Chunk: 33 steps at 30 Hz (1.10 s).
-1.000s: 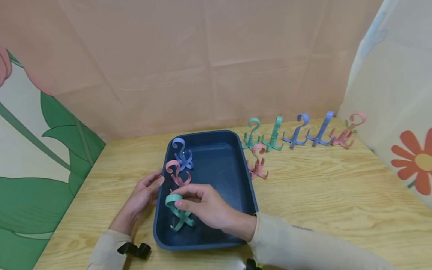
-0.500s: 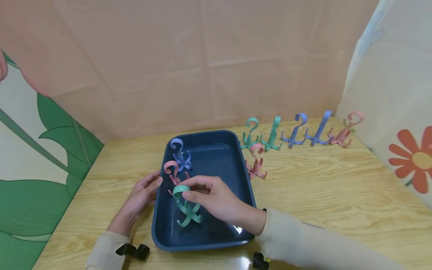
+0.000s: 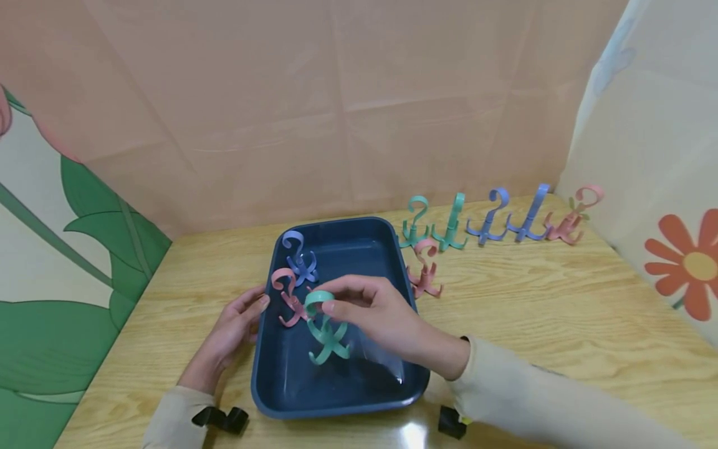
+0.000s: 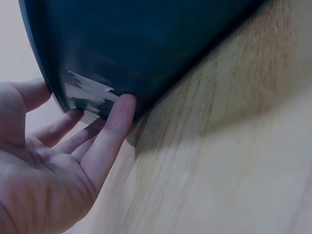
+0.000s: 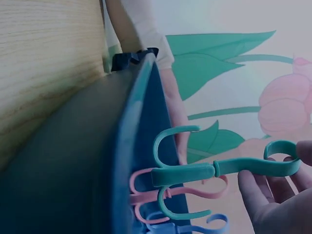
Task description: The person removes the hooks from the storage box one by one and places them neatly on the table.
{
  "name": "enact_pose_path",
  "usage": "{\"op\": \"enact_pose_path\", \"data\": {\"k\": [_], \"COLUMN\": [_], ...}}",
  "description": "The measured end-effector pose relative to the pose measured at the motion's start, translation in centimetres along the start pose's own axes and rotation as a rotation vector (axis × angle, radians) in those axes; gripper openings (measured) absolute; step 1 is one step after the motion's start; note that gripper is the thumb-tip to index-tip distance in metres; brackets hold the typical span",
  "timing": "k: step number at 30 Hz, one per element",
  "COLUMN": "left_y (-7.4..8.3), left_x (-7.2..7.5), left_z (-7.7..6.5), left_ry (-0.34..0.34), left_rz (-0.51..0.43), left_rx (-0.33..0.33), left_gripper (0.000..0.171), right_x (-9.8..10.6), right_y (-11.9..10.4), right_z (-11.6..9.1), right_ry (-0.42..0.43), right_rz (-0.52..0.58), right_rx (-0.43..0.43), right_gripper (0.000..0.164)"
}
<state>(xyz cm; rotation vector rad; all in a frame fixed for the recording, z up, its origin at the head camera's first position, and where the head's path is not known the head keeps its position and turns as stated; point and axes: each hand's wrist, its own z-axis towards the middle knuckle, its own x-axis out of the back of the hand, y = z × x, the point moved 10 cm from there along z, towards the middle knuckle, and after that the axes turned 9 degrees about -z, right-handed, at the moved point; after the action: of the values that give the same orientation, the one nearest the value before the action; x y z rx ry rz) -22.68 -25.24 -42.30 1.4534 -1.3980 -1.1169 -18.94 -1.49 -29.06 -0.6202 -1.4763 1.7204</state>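
My right hand pinches the curled top of a green multi-arm hanging hook, held over the dark blue tray. In the right wrist view the green hook lies lengthwise, its curl at the fingers. A pink hook and a blue-purple hook stand along the tray's left side. My left hand rests against the tray's left wall. In the left wrist view, its fairly straight fingers touch the outer wall beside a pale torn label.
Right of the tray stands a pink hook. Behind it a row of hooks runs along the wooden table's back: two green, two blue-purple, then one pink. A peach backdrop rises behind, with flower-printed sheets at the sides.
My right hand has moved the green hook up and to the right, away from the tray's left wall. The pink hook behind it shows more now. My left hand has stayed against the tray.
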Motion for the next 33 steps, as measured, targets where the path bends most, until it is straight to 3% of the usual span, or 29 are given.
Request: {"op": "enact_pose_path", "data": {"k": [4, 13, 33], "left_y": [-0.1, 0.0, 0.0], "left_x": [0.0, 0.0, 0.0], "left_z": [0.0, 0.0, 0.0], "left_ry": [0.000, -0.005, -0.005], "left_rz": [0.006, 0.005, -0.009], "left_rx": [0.004, 0.001, 0.007], "left_gripper": [0.061, 0.061, 0.059], "right_x": [1.1, 4.1, 11.2], "right_y": [-0.7, -1.2, -2.6], "right_z": [-0.3, -1.1, -3.7], "right_ry": [0.024, 0.090, 0.155], "right_rz": [0.002, -0.035, -0.068], "right_rx": [0.015, -0.058, -0.004], "right_gripper": [0.025, 0.027, 0.023]}}
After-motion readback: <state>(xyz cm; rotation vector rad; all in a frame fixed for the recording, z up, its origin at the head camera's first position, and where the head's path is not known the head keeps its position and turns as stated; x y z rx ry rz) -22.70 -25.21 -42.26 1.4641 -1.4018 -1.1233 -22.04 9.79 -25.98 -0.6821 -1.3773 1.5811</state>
